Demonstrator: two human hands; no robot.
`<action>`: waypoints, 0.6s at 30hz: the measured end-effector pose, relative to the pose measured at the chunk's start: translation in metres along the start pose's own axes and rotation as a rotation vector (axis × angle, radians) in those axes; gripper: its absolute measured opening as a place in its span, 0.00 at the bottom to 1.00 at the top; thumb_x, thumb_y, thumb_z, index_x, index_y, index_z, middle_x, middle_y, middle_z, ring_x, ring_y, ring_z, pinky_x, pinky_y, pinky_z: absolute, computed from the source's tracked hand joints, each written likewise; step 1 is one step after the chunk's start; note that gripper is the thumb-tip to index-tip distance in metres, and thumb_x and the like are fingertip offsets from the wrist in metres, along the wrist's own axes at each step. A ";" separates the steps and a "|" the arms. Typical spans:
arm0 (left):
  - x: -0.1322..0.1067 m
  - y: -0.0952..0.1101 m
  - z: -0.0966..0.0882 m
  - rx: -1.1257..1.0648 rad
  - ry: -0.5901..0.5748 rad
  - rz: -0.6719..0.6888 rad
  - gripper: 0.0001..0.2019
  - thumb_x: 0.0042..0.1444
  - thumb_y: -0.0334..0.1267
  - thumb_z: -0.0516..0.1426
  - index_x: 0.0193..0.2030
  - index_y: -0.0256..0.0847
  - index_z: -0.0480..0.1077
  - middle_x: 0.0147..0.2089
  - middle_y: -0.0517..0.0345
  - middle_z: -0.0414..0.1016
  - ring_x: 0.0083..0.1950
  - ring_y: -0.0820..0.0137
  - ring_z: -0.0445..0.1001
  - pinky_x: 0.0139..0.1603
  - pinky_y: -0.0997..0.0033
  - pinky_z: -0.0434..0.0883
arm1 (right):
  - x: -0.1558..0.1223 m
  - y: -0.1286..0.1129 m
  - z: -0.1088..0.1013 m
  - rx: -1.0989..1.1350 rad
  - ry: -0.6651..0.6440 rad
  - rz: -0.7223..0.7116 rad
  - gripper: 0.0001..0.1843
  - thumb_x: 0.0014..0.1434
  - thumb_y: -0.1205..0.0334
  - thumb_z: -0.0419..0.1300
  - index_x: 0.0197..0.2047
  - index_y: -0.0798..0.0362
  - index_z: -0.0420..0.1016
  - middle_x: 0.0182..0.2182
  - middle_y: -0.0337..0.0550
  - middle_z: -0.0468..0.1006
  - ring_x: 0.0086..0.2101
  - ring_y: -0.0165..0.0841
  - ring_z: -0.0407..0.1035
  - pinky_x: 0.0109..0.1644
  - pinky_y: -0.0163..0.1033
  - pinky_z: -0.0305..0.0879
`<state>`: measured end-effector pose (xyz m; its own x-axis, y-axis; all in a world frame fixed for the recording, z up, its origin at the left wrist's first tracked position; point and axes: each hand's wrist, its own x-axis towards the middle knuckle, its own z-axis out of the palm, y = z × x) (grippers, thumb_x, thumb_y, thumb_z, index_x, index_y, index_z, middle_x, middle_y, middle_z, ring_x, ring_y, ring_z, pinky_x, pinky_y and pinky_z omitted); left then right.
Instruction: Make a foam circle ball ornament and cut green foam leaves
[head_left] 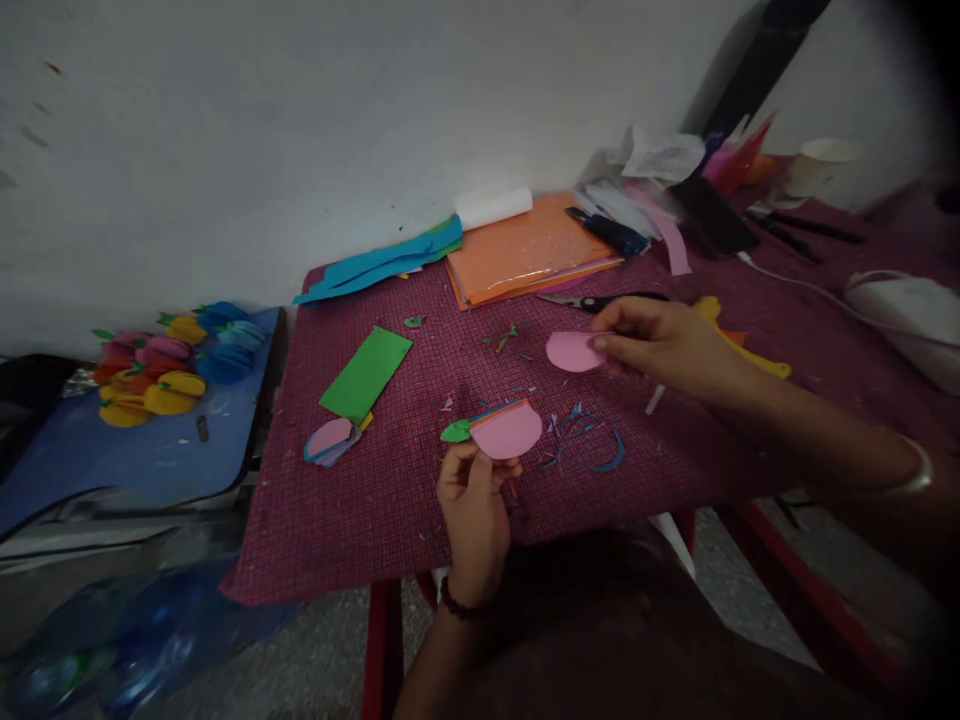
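- The step in hand looks like handling the cut layers one by one: the right hand (649, 342) pinches a pink half-circle (571, 352) between thumb and fingers, above the table (322, 530).
- The left hand (476, 505) grips a paper bundle (508, 432) near the table's front edge, pink face up, orange and blue edges showing, a green leaf (454, 431) sticking out at its left end.
- Pink half-circle and bundle are apart; bringing them together would call for a light pinch and straight edges matched.
- The cup (814, 178) stands at the far right; its contents cannot be seen.
- The blue board (52, 470) on the left bears paper fruits (174, 393), closely grouped.
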<state>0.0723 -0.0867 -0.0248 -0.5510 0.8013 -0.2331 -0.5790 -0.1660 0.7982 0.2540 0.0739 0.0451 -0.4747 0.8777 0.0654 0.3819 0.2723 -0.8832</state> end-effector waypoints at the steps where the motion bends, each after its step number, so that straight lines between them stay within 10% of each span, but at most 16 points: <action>1: 0.000 0.000 0.000 -0.005 -0.007 0.005 0.08 0.47 0.36 0.65 0.30 0.39 0.70 0.27 0.64 0.76 0.25 0.76 0.74 0.29 0.76 0.72 | -0.012 -0.004 0.000 0.047 0.087 0.008 0.10 0.56 0.55 0.62 0.32 0.53 0.71 0.19 0.33 0.67 0.19 0.24 0.57 0.22 0.32 0.50; 4: 0.000 -0.001 -0.001 0.000 -0.016 0.026 0.07 0.48 0.36 0.65 0.29 0.39 0.70 0.27 0.63 0.76 0.26 0.76 0.75 0.30 0.75 0.72 | -0.045 -0.014 0.010 0.180 0.233 0.021 0.11 0.56 0.54 0.63 0.32 0.54 0.74 0.24 0.36 0.69 0.23 0.24 0.59 0.25 0.32 0.52; 8: 0.000 -0.002 0.000 0.050 -0.014 0.055 0.06 0.49 0.36 0.64 0.29 0.38 0.71 0.26 0.63 0.75 0.26 0.76 0.74 0.30 0.76 0.72 | -0.069 -0.019 0.042 0.227 0.084 -0.003 0.11 0.60 0.54 0.59 0.35 0.53 0.75 0.27 0.39 0.73 0.28 0.27 0.64 0.30 0.33 0.59; 18: 0.000 -0.007 -0.002 0.179 -0.049 0.144 0.04 0.53 0.35 0.61 0.30 0.38 0.72 0.30 0.62 0.73 0.28 0.77 0.71 0.33 0.76 0.70 | -0.060 -0.024 0.074 -0.001 0.170 -0.286 0.04 0.56 0.65 0.62 0.29 0.51 0.73 0.50 0.46 0.70 0.52 0.40 0.66 0.56 0.47 0.61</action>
<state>0.0757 -0.0865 -0.0315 -0.5876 0.8046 -0.0856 -0.3781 -0.1795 0.9082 0.2142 -0.0144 0.0280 -0.4233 0.8191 0.3872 0.2536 0.5174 -0.8173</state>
